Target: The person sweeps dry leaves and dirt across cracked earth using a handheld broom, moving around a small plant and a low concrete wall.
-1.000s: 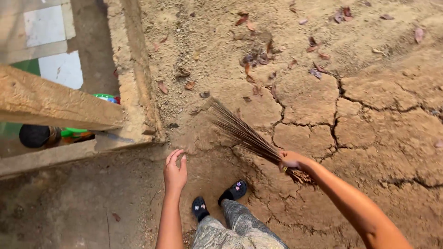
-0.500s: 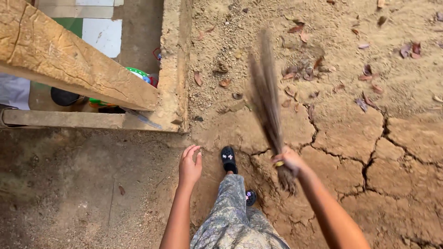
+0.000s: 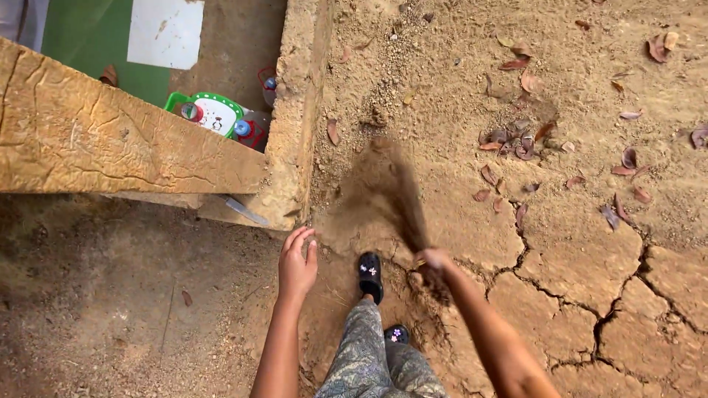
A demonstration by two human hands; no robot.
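Observation:
My right hand (image 3: 434, 262) grips a bundle broom of thin brown sticks (image 3: 391, 191), blurred in mid-swing, its bristles fanned toward the upper left over the dry cracked earth (image 3: 575, 265). My left hand (image 3: 296, 267) hangs open beside my leg with fingers apart, holding nothing. Dry brown leaves (image 3: 516, 144) lie scattered on the soil beyond the broom. My feet wear black sandals (image 3: 369, 275), and my trousers are grey-patterned.
A rough concrete curb (image 3: 299, 110) runs up from a corner at centre left. A thick wooden beam (image 3: 110, 144) crosses the left side. Behind it sit a green and white toy (image 3: 210, 113), a white panel (image 3: 166, 33) and a green floor.
The broom swung from lying low at the right to upright, then leftward toward the curb. I stepped forward, so the curb and beam shifted right and nearer. My left hand stayed open.

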